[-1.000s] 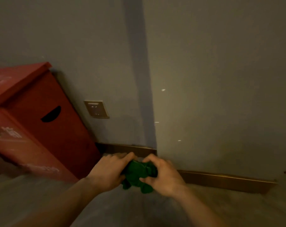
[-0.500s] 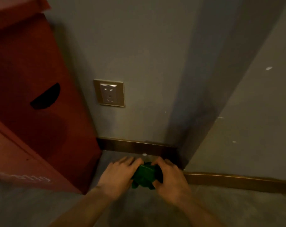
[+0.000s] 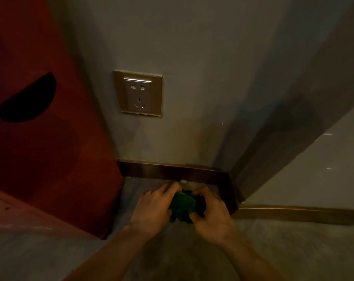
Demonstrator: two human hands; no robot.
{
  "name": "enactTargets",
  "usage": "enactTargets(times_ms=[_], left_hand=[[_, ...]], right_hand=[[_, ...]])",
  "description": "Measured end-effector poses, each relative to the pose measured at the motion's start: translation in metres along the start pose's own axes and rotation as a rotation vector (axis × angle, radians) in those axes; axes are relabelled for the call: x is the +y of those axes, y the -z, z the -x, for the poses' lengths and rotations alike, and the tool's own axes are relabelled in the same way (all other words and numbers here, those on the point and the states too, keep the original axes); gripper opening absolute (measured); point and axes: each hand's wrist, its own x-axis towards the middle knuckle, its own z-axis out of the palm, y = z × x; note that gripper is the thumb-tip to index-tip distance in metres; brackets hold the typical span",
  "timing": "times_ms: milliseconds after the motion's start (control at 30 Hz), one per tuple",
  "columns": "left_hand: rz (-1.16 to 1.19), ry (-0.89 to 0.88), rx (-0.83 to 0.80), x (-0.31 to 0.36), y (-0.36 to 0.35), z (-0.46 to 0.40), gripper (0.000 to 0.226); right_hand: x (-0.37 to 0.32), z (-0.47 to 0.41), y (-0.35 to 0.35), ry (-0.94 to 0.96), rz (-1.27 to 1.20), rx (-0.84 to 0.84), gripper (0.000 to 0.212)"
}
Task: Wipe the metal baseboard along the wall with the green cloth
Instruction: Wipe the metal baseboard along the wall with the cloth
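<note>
Item: green cloth (image 3: 183,205), bunched, gripped by my left hand (image 3: 154,209) and right hand (image 3: 211,217), fingers curled around it. View has closed in; baseboard (image 3: 172,172) now just beyond, wiping not yet begun.

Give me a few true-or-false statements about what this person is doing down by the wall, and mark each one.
1. Both hands hold the green cloth. True: left hand, right hand.
2. The cloth is pressed flat on the metal baseboard. False: it is bunched between the hands, short of the baseboard.
3. A wall socket sits above the baseboard. True.
4. The red box stands to the right. False: it is on the left.
</note>
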Motion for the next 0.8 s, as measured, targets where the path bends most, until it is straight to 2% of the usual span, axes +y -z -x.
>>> enactTargets(times_ms=[100,233,300,367,467,567,667,800], left_hand=[[0.124,-0.008,0.061,0.000,-0.007,-0.003,0.047],[0.371,-0.008,0.150,0.007,-0.014,-0.006,0.042],[0.443,-0.015,0.172,0.008,-0.019,-0.008,0.044],[0.480,-0.002,0.160,0.006,-0.027,-0.009,0.052],[0.423,0.065,0.073,-0.004,-0.040,-0.008,0.090],[0.140,0.156,0.017,-0.022,-0.061,-0.007,0.124],[-0.005,0.139,0.022,-0.032,-0.080,-0.011,0.126],[-0.130,0.123,0.000,-0.028,-0.101,-0.013,0.112]], right_hand=[[0.006,-0.002,-0.006,-0.050,-0.173,0.020,0.034],[0.008,-0.005,-0.014,-0.046,-0.437,0.017,0.050],[0.009,-0.007,-0.016,-0.048,-0.563,0.029,0.052],[0.012,-0.009,-0.015,-0.070,-0.578,0.059,0.043],[0.018,-0.010,-0.010,-0.082,-0.419,0.183,0.045],[0.018,-0.006,-0.007,-0.086,-0.223,0.292,0.047],[0.019,-0.001,-0.009,-0.104,0.032,0.370,0.050],[0.021,-0.001,-0.012,-0.078,0.346,0.384,0.054]])
